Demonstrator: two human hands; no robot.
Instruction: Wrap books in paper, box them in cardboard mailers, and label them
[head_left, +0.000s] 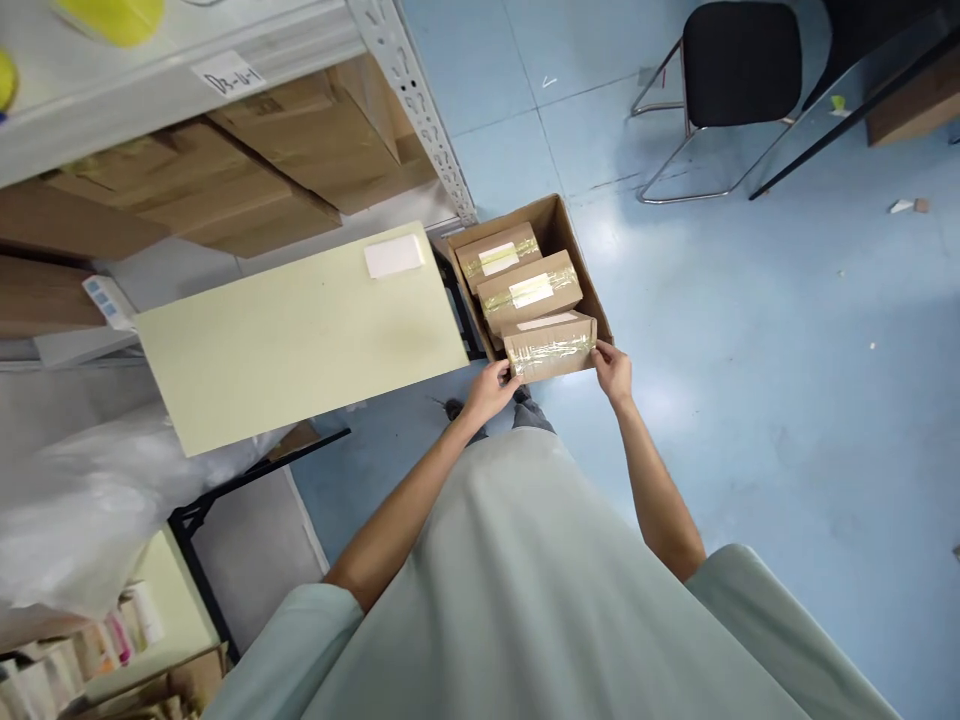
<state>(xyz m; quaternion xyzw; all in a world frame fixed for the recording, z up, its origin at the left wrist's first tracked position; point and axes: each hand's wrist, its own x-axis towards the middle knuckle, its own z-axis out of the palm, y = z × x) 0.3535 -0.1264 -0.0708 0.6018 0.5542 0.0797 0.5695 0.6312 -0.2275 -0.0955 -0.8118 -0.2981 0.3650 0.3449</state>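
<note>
Left hand (491, 392) and right hand (613, 375) pinch opposite ends of a taped brown cardboard box (551, 350), thumbs and fingers closed at its left and right edges. Both bare forearms reach forward and downward from the short sleeves of a pale grey-green shirt (517, 580), converging on the box, with the left forearm slanting more than the steeper right one.

The box sits tilted at the near side of a large open brown cardboard carton (555, 225), overlapping its rim; its underside is hidden. Two more brown boxes with white labels and shiny yellowish tape (531, 292) lie behind it inside the carton.

Just left of the carton stands a pale yellow rectangular surface (300, 345), mostly bare, with a small white rectangular block (394, 256) near its far right corner. Crumpled translucent plastic sheeting (90, 510) bulges at lower left.

Beyond the surface, a whitish metal rack with a perforated upright (420, 110) holds big brown cardboard cartons (300, 150), under a white handwritten label (229, 73). Glossy blue flooring (787, 400) spreads right, scattered with scraps, and a black chair with shiny metal legs (742, 65) stands at the far side.
</note>
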